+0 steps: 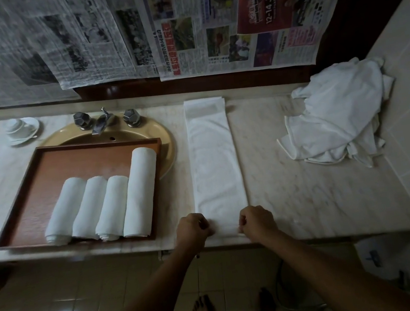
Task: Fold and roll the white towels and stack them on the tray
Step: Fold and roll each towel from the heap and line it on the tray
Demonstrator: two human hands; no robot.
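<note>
Both the left hand [193, 229] and right hand [257, 220] have fingers clenched on the near end of the folded towel strip [212, 159]. Start the roll tight and square; keep both edges aligned so it matches the rolled towels [104, 206] on the tray [29, 188].

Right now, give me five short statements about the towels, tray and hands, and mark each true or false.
1. Four rolled towels lie on the wooden tray. True.
2. The folded towel strip lies on the tray. False: it lies on the marble counter, right of the tray.
3. The left hand and right hand grip the strip's near end. True.
4. The pile of unfolded towels sits left of the sink. False: it sits at the counter's far right.
5. The tray partly covers the sink. True.
</note>
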